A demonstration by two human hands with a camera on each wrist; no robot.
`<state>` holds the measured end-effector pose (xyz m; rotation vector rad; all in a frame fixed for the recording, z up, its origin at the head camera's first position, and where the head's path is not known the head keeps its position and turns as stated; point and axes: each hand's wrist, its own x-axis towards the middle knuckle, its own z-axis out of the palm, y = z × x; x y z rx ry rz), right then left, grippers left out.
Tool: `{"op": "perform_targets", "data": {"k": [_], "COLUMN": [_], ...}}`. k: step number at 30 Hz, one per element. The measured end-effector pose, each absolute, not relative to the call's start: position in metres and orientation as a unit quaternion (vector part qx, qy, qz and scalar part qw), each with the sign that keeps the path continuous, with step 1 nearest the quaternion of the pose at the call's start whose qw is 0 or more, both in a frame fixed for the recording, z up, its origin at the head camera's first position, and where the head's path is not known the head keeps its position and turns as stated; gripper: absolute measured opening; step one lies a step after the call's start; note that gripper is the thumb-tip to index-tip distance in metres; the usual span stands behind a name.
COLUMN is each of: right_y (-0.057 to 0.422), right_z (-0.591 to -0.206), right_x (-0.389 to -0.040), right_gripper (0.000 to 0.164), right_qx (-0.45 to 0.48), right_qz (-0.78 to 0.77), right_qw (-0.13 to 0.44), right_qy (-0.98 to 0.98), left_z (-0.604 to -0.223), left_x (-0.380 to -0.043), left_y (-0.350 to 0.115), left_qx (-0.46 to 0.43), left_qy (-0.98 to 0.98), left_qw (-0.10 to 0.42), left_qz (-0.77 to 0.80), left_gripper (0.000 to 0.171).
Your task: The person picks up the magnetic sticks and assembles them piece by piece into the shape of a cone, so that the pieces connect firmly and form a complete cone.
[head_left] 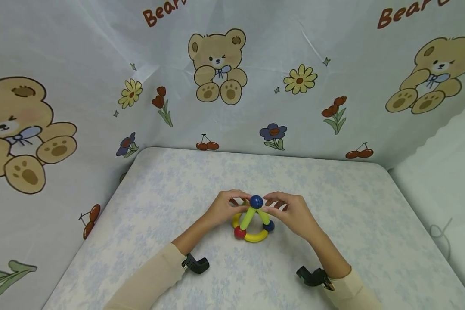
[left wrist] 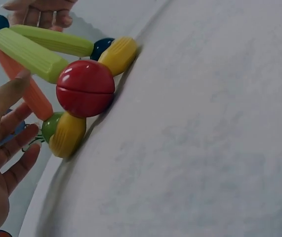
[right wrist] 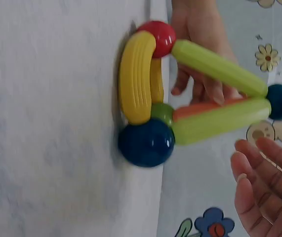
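A pyramid of magnetic rods and balls stands on the table. Its top is a blue ball (head_left: 256, 201), joined to two lime-green rods (left wrist: 34, 55) and an orange rod (left wrist: 36, 97). Curved yellow pieces (head_left: 255, 237) form the base ring, linked by a red ball (left wrist: 85, 89), a lower blue ball (right wrist: 146, 142) and a green ball (left wrist: 51, 127). My left hand (head_left: 226, 206) pinches the orange rod between thumb and index finger, other fingers spread. Beside the top ball, my right hand (head_left: 292, 211) has loosely bent fingers (right wrist: 266, 173) with nothing in them.
The pale patterned table (head_left: 170, 185) surrounds the pyramid. A bear-print cloth (head_left: 255, 112) hangs behind it and along the left. Dark wrist cameras (head_left: 196, 264) sit on both forearms. A thin cord (head_left: 441, 234) lies off the table's right side.
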<state>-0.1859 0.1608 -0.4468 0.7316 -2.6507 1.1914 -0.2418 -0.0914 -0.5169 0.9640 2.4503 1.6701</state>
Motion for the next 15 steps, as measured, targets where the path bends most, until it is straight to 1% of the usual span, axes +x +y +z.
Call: {"op": "perform_targets", "data": {"k": [3, 7, 9, 12, 15], "right_y": [0.172, 0.18, 0.181, 0.18, 0.179], "right_z": [-0.448, -0.454, -0.458, -0.463, -0.466], "right_x": [-0.191, -0.198, -0.2, -0.202, -0.202], "right_gripper": [0.033, 0.029, 0.027, 0.026, 0.024], "right_qx": [0.252, 0.279, 0.289, 0.298, 0.298], "right_qz": [0.387, 0.364, 0.351, 0.344, 0.342], "right_qw": [0.016, -0.063, -0.09, -0.111, -0.111], "right_qy": [-0.887, -0.886, -0.886, -0.883, -0.884], "left_z": [-0.522, -0.528, -0.531, -0.535, -0.537], "left_x": [-0.247, -0.252, -0.254, -0.256, -0.257], "left_y": [-0.096, -0.1, -0.101, -0.101, -0.101], "left_qx": [0.311, 0.316, 0.319, 0.319, 0.315], "left_qy": [0.791, 0.792, 0.791, 0.788, 0.789], "left_qw": [0.031, 0.043, 0.047, 0.056, 0.062], "left_qz": [0.526, 0.521, 0.521, 0.523, 0.524], "left_gripper": [0.028, 0.028, 0.028, 0.028, 0.028]}}
